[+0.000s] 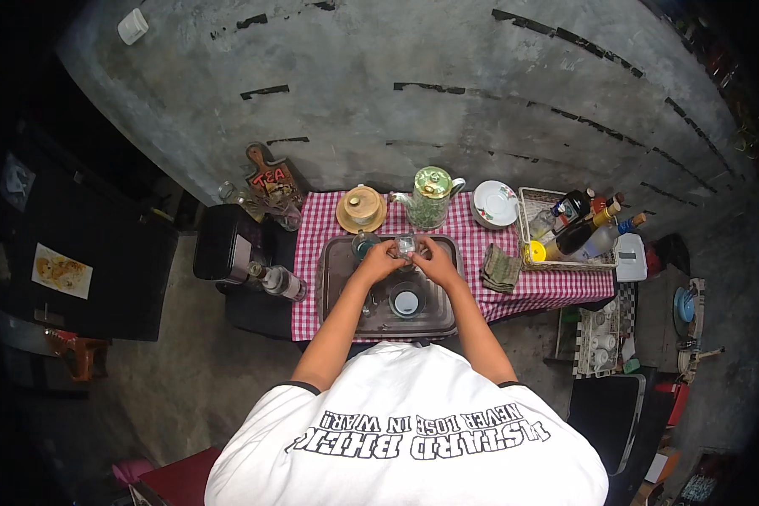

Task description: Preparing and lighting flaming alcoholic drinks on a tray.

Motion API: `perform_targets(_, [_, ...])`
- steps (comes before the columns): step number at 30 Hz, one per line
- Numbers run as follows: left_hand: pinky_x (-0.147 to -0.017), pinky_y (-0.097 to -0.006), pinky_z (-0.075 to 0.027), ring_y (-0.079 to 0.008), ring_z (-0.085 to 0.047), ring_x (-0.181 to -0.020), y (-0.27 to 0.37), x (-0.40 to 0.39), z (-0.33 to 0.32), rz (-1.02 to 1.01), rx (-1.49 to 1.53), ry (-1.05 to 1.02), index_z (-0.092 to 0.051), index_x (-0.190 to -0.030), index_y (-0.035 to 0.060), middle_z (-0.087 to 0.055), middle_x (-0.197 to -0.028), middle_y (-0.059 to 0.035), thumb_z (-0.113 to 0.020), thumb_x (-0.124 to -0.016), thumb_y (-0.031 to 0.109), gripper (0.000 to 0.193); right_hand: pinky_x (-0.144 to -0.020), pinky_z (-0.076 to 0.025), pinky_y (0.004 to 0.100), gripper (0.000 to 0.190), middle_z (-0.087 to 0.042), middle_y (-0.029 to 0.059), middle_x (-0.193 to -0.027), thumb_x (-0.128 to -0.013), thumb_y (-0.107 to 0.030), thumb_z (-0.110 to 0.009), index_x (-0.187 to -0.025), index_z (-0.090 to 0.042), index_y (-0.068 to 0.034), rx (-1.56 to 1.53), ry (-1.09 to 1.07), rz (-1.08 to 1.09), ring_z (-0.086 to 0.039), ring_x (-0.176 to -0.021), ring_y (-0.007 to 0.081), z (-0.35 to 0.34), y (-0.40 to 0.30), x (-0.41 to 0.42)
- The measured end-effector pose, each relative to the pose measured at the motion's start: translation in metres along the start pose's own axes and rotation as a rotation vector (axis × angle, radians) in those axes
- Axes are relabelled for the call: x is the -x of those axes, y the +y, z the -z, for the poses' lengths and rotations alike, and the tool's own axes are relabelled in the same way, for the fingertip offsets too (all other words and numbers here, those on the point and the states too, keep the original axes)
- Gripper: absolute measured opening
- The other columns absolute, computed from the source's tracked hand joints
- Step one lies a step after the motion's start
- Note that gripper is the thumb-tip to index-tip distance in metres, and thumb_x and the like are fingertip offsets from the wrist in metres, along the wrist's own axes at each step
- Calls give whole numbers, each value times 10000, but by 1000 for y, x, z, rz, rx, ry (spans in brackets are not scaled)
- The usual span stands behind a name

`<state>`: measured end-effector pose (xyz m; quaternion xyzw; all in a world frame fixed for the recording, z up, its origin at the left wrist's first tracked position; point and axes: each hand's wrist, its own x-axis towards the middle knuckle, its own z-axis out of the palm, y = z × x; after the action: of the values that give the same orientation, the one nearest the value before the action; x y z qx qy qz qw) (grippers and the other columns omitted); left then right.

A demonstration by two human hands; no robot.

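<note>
Over the far part of a dark serving tray, both hands hold a small clear glass vessel. My left hand grips its left side, and my right hand has the right side. Just left of my left hand stands a drinking glass with a bluish look. Nearer to me on the tray is a round container with a pale inside. Small clear items by the left forearm are too indistinct to name.
A checkered tablecloth covers the table. Behind the tray stand a lidded pot on a saucer and a green patterned teapot. Stacked bowls, a folded cloth and a basket of bottles are right; a glass bottle is left.
</note>
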<state>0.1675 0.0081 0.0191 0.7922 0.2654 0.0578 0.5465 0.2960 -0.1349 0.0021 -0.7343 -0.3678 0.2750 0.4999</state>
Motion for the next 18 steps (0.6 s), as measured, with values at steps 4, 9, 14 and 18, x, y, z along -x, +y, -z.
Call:
perform_targets(4, [-771,-338,-510,-210,-668,-837,6,3,1,16,-7,9,-650,-1086,-9,-701,-914,-121,-813,-710,279,501,-680,-491,290,483,-645,82,-931,-832,-239,-725,-1229,-558,-21,3,8,0,-590,-743,127,1,-3,2])
perform_targets(9, [-767,-336,-510,-205,-663,-826,2,4,0,27,2,8,-653,-1080,-4,-699,-904,-117,-818,-708,282,498,-689,-489,291,484,-644,81,-923,-830,-247,-726,-1225,-561,-22,41,19,3,-583,-749,130,0,-7,4])
perform_targets(14, [-756,-332,-509,-196,-656,-817,4,3,1,39,-1,-2,-653,-1074,-10,-697,-894,-114,-820,-707,269,491,-700,-492,297,496,-648,87,-940,-822,-267,-733,-1218,-563,-20,14,9,-8,-587,-754,136,1,-5,3])
perform_targets(18, [-750,-329,-509,-188,-654,-814,8,4,3,37,2,-17,-645,-1068,-24,-697,-892,-114,-816,-714,244,476,-706,-494,298,495,-651,92,-956,-820,-268,-738,-1212,-564,-19,37,6,-16,-588,-758,138,2,-9,3])
